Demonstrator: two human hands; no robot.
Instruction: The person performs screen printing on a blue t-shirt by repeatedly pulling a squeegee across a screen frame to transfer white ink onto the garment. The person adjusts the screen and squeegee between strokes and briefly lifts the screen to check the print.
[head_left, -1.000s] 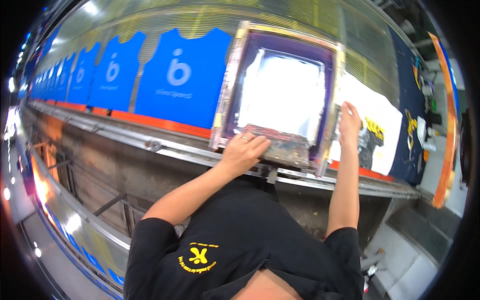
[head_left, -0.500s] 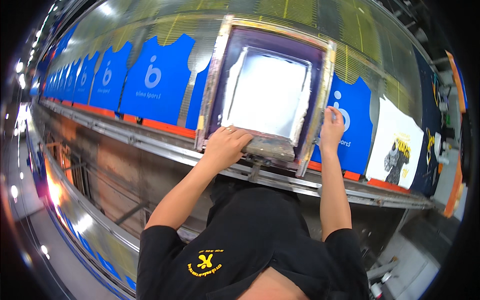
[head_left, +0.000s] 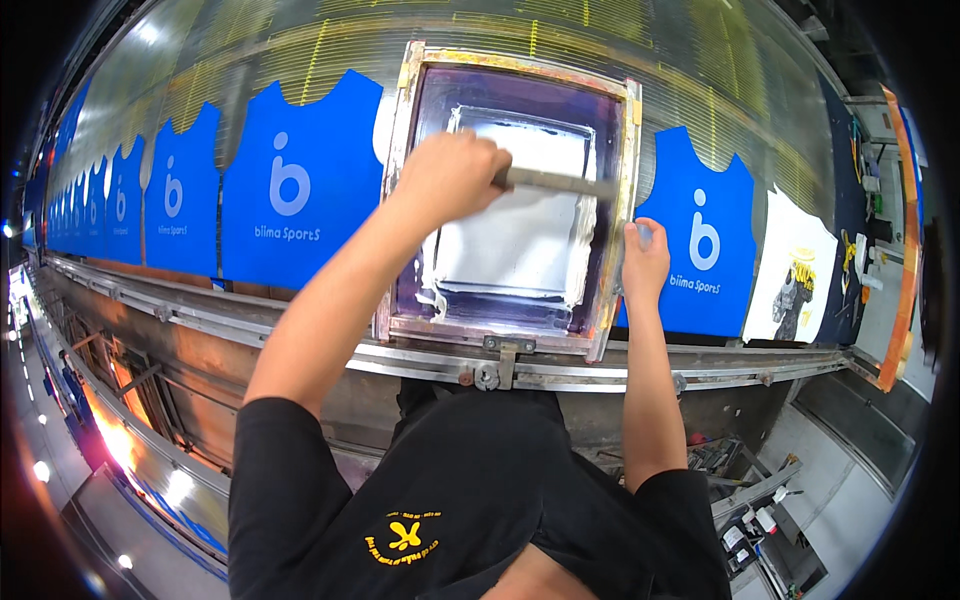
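Note:
My left hand is closed on a long squeegee bar that lies across the upper half of a screen-printing frame. Inside the frame, white ink covers the middle, with a purple border round it. My right hand is curled at the frame's right edge, gripping it low on that side. Blue vest-shaped fabric pieces with pale printed logos lie on both sides, the nearest at left and right. The frame rests over the platen, with a metal bracket at its near edge.
A white printed piece lies farther right, near dark cloth and an orange-edged board. A metal rail runs along the table's front. Below left are a second rail and a bright orange glow; tools sit at lower right.
The frame has moved left along the table, uncovering a blue piece at its right. My left hand has lifted the squeegee from the near end to the far half. My right hand stays at the frame's side.

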